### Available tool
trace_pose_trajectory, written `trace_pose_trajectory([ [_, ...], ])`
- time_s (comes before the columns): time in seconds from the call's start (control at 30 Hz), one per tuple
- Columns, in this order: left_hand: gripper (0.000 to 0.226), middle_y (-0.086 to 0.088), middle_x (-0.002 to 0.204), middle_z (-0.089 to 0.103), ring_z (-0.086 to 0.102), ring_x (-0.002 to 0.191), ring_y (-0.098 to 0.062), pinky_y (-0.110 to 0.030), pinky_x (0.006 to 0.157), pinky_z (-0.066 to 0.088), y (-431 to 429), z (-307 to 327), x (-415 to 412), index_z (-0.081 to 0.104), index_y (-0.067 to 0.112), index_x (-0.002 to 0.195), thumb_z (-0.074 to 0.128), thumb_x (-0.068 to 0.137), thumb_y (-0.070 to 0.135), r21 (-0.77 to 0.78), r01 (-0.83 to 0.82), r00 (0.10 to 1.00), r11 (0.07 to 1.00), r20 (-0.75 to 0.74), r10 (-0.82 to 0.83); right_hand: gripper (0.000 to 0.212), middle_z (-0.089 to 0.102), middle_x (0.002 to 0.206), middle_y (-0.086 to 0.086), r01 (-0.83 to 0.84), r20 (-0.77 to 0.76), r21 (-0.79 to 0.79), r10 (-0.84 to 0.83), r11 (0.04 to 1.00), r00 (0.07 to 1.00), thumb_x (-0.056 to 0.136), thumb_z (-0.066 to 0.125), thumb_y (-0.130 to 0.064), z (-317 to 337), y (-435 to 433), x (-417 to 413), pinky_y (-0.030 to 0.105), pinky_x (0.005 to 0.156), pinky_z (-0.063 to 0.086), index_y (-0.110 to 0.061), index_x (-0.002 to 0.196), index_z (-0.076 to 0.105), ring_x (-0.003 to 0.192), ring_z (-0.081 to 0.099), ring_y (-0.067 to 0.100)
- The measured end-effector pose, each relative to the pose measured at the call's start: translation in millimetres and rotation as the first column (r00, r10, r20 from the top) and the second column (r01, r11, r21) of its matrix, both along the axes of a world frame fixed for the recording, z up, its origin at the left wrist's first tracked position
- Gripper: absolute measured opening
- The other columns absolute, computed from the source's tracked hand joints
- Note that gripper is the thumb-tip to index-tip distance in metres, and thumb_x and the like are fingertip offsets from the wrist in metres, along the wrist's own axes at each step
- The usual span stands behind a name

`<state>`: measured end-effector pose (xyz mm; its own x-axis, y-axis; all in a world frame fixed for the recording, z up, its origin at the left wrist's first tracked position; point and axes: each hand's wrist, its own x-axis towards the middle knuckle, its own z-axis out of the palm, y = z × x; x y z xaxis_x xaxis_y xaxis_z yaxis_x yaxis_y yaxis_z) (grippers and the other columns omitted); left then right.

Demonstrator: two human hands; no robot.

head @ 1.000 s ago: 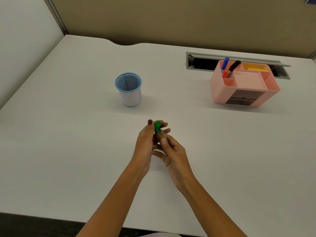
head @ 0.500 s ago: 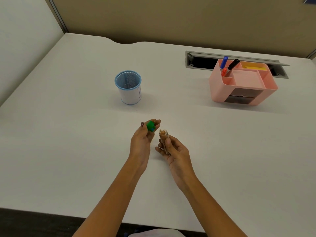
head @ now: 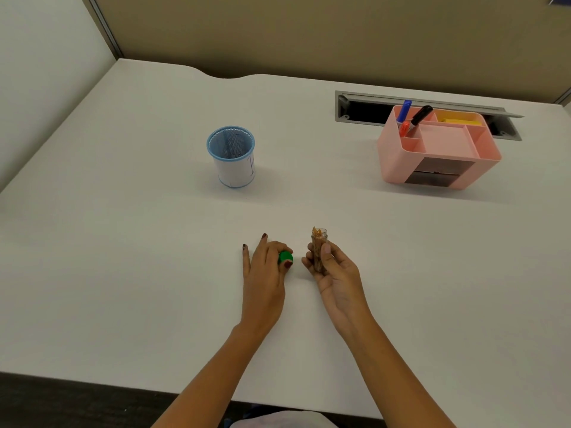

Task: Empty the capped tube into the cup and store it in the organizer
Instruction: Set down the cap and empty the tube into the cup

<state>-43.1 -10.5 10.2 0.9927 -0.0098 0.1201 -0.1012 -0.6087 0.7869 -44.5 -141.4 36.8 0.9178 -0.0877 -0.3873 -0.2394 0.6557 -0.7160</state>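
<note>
1. Your right hand (head: 335,273) holds the tube (head: 319,250) upright and uncapped, a little above the worktop (head: 123,273). The thumb presses the near side of the tube and the other fingers (head: 309,262) wrap its far side.
2. The tube is clear and packed with thin tan sticks; a few tips stand above its open mouth.
3. Your left hand (head: 265,273) rests low on the worktop just beside the right hand, at its 9 o'clock. The thumb and curled fingers pinch the green cap (head: 285,257); the two outer fingers lie spread flat on the surface.
4. Cap and tube are apart, with a narrow strip of bare worktop between them.
5. The cup (head: 233,156), a blue mesh cylinder with a white paper wrap, stands upright at 11 o'clock from your hands, well apart from them.
6. The organizer (head: 438,149), pink with several open compartments on top and a dark opening in front, sits at 1 o'clock, well apart from the tube.
7. The rear-left compartment of the organizer holds three markers (head: 412,117): blue, red and black caps.
8. A grey cable slot (head: 355,109) lies open behind the organizer.
</note>
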Motion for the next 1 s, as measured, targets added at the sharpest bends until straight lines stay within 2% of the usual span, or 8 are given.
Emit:
trace_pose_trajectory([
  [0.2, 0.019, -0.004, 0.121, 0.059, 0.031, 0.141, -0.023, -0.038, 0.121, 0.003, -1, -7, 1, 0.058, 0.012, 0.111, 0.053, 0.093, 0.012, 0.149, 0.050, 0.998, 0.988, 0.028, -0.054, 0.038, 0.071, 0.100, 0.010, 0.024, -0.027, 0.013, -0.024, 1.000, 0.999, 0.080, 0.063, -0.022, -3, -3, -3, 0.026, 0.075, 0.060, -0.002, 0.112, 0.065, 0.086, 0.069, 0.017],
  [0.3, 0.021, -0.004, 0.121, 0.059, 0.036, 0.138, -0.023, -0.039, 0.121, 0.011, -2, -9, 1, 0.058, 0.014, 0.112, 0.056, 0.092, 0.011, 0.145, 0.041, 0.998, 0.989, 0.045, -0.048, 0.041, 0.070, 0.102, 0.012, 0.035, -0.042, 0.018, -0.034, 0.999, 0.999, 0.080, 0.063, -0.022, -4, -5, -3, 0.026, 0.076, 0.060, 0.000, 0.115, 0.064, 0.087, 0.070, 0.017],
  [0.43, 0.033, -0.001, 0.130, 0.057, 0.037, 0.138, -0.021, -0.037, 0.119, 0.015, -2, -10, 2, 0.054, 0.017, 0.122, 0.061, 0.089, 0.017, 0.117, 0.038, 0.998, 0.992, 0.042, -0.043, 0.031, 0.074, 0.100, 0.008, 0.061, -0.033, 0.025, -0.060, 0.998, 0.998, 0.083, 0.062, -0.024, -4, -7, -1, 0.024, 0.073, 0.059, -0.006, 0.108, 0.068, 0.086, 0.071, 0.016],
  [0.63, 0.046, 0.010, 0.139, 0.043, 0.028, 0.139, -0.008, -0.032, 0.117, 0.024, 0, -8, 3, 0.042, 0.021, 0.136, 0.057, 0.093, 0.023, -0.055, -0.021, 1.000, 0.998, 0.001, 0.021, 0.034, 0.070, 0.097, 0.007, 0.087, -0.069, 0.085, -0.081, 0.993, 0.994, 0.079, 0.063, -0.028, 2, -7, 6, 0.021, 0.068, 0.059, -0.008, 0.105, 0.069, 0.079, 0.066, 0.013],
  [0.77, 0.046, 0.003, 0.139, 0.044, 0.035, 0.133, -0.009, -0.013, 0.110, 0.025, 7, -3, 14, 0.041, 0.019, 0.136, 0.057, 0.093, 0.020, -0.165, -0.142, 0.989, 0.976, 0.015, 0.146, 0.035, 0.068, 0.089, 0.004, 0.100, -0.101, 0.122, -0.088, 0.987, 0.991, 0.078, 0.065, -0.029, 7, -8, 12, 0.020, 0.065, 0.058, -0.008, 0.105, 0.068, 0.075, 0.064, 0.012],
  [0.87, 0.049, 0.006, 0.133, 0.045, 0.039, 0.124, -0.003, -0.001, 0.102, 0.024, 14, 2, 29, 0.042, 0.018, 0.134, 0.062, 0.090, 0.022, -0.245, -0.272, 0.957, 0.931, 0.028, 0.287, 0.034, 0.072, 0.091, 0.000, 0.131, -0.114, 0.105, -0.119, 0.986, 0.986, 0.077, 0.066, -0.026, 9, -9, 19, 0.018, 0.066, 0.058, -0.009, 0.105, 0.069, 0.076, 0.064, 0.011],
  [0.93, 0.052, 0.005, 0.134, 0.046, 0.040, 0.122, -0.002, 0.000, 0.099, 0.024, 19, 4, 44, 0.042, 0.016, 0.134, 0.065, 0.088, 0.022, -0.274, -0.355, 0.929, 0.894, 0.007, 0.371, 0.026, 0.076, 0.095, -0.002, 0.142, -0.104, 0.119, -0.129, 0.983, 0.986, 0.080, 0.064, -0.021, 10, -9, 26, 0.018, 0.071, 0.058, -0.010, 0.102, 0.070, 0.082, 0.066, 0.009],
  [1.0, 0.055, 0.001, 0.138, 0.046, 0.040, 0.126, -0.008, -0.008, 0.101, 0.025, 24, 6, 65, 0.041, 0.014, 0.135, 0.067, 0.087, 0.021, -0.282, -0.406, 0.909, 0.869, -0.029, 0.415, 0.019, 0.075, 0.103, -0.001, 0.136, -0.100, 0.156, -0.121, 0.978, 0.988, 0.088, 0.059, -0.013, 12, -8, 34, 0.019, 0.079, 0.058, -0.009, 0.102, 0.070, 0.090, 0.066, 0.008],
])
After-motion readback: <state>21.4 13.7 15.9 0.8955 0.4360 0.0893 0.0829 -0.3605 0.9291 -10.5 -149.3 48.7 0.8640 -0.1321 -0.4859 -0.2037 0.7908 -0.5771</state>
